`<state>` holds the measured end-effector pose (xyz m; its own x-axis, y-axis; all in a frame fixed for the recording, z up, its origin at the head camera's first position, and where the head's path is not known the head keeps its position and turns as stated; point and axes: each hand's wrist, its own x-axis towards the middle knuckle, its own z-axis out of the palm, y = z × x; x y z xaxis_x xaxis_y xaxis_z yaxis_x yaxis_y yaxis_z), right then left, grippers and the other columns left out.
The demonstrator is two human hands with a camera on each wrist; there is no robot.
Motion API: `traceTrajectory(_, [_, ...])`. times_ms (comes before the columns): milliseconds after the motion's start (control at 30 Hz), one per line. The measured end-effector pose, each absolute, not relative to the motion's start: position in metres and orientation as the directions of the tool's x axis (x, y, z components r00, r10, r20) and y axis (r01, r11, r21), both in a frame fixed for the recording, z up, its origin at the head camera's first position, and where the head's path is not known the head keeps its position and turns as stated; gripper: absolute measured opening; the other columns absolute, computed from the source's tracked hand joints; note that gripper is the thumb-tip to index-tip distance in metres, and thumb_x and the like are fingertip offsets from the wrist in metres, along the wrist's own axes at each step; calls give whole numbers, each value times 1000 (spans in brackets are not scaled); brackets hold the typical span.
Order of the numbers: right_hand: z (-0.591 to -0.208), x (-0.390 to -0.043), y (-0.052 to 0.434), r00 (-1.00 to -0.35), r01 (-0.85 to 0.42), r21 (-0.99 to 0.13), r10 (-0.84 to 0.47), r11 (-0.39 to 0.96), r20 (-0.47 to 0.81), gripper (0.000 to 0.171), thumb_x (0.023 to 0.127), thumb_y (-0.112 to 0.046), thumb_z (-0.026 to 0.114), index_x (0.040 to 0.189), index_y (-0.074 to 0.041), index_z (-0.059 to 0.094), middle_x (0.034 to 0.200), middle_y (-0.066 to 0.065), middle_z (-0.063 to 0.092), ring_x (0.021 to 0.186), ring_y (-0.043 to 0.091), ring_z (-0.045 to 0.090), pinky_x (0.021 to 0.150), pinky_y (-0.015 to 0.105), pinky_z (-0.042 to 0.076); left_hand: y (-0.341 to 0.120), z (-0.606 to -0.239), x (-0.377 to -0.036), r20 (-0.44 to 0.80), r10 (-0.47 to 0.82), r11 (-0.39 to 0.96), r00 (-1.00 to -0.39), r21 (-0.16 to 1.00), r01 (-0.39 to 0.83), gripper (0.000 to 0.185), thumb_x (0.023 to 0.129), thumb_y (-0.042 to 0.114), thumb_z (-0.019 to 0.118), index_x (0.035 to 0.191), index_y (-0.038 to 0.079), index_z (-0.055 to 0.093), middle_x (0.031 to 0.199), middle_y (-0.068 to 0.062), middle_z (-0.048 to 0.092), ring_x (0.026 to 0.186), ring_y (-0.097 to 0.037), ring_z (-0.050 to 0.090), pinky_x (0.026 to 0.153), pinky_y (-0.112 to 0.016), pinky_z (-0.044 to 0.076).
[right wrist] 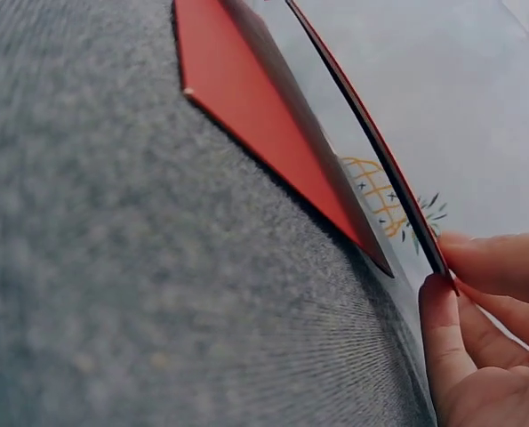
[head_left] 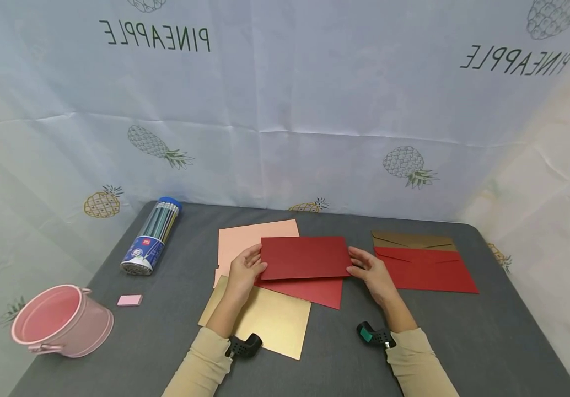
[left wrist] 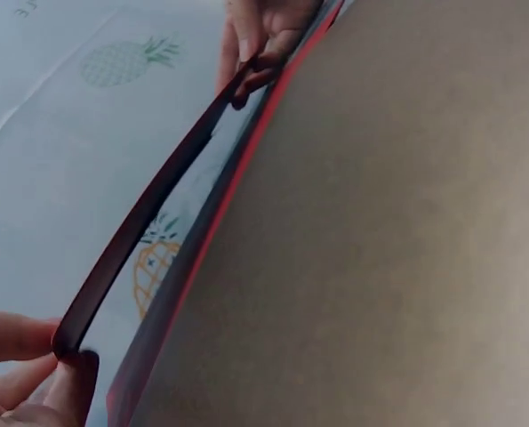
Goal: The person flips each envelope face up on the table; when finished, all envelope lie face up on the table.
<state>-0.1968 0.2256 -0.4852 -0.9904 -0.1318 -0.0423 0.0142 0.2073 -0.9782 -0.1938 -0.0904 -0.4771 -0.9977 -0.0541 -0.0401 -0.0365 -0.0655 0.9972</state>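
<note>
Gold sheet (head_left: 270,320) nearest; left hand (head_left: 245,270) and right hand (head_left: 371,273) pinch red envelope (head_left: 305,257) ends; bucket (head_left: 62,320), pencil tube (head_left: 151,236) off left.

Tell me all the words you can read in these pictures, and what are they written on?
"PINEAPPLE", mirrored, on the backdrop cloth at upper left.
"PINEAPPLE", mirrored again, on the same cloth at upper right.
The label on the pencil tube has print and a logo, too small to read.
No writing shows on the dark red envelope that both hands hold, nor on the pink bucket.
</note>
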Motion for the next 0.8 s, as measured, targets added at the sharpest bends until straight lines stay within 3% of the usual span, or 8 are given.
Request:
traceTrajectory(167, [-487, -198, 226, -992, 42, -985, -112, 168, -61, 56, 89, -9, 65, 140, -3, 44, 145, 17, 41, 111, 6, 51, 83, 11, 47, -93, -478, -196, -67, -28, -80, -997, 995, -64, 49, 86, -9, 59, 134, 0, 51, 139, -22, 47, 127, -34, 46, 90, -17, 48])
traceTrajectory(267, [-487, -198, 227, -990, 52, -993, -127, 108, -65, 57, 89, -8, 65, 140, -1, 43, 145, 16, 39, 106, 0, 51, 84, 12, 47, -94, -477, -196, -66, -24, -85, -998, 994, -64, 50, 86, -9, 59, 134, -1, 50, 139, -22, 47, 128, -34, 46, 93, -19, 48])
traceTrajectory(467, [-481, -197, 227, -983, 37, -999, -181, -30, -31, 58, 90, -3, 61, 143, 2, 36, 135, 8, 40, 94, 1, 59, 83, 15, 50, -97, -475, -196, -41, -26, -86, -999, 996, -38, 50, 85, -10, 59, 134, -2, 50, 140, -23, 46, 129, -34, 45, 99, -28, 45])
traceTrajectory(600, [-467, -193, 224, -981, -43, -991, -183, -124, 65, 57, 91, 1, 59, 142, 4, 35, 125, 1, 44, 81, 2, 63, 77, 17, 53, -94, -472, -195, 13, -43, -63, -999, 998, 15, 50, 85, -11, 58, 134, -2, 50, 139, -24, 47, 128, -34, 46, 102, -33, 43])
traceTrajectory(700, [-450, -189, 219, -977, -133, -976, -142, -174, 158, 54, 89, 5, 59, 140, 5, 39, 122, 0, 50, 84, 4, 65, 75, 18, 54, -89, -468, -194, 61, -49, -44, -997, 997, 63, 50, 86, -12, 56, 135, -5, 47, 139, -25, 46, 129, -35, 45, 105, -38, 39])
traceTrajectory(800, [-432, -181, 211, -965, -248, -960, -55, -129, 257, 52, 88, 6, 61, 137, 4, 44, 121, -2, 54, 91, 4, 65, 76, 17, 54, -82, -460, -189, 136, -42, -3, -990, 991, 136, 50, 88, -11, 55, 137, -8, 43, 143, -25, 41, 134, -35, 39, 108, -41, 34])
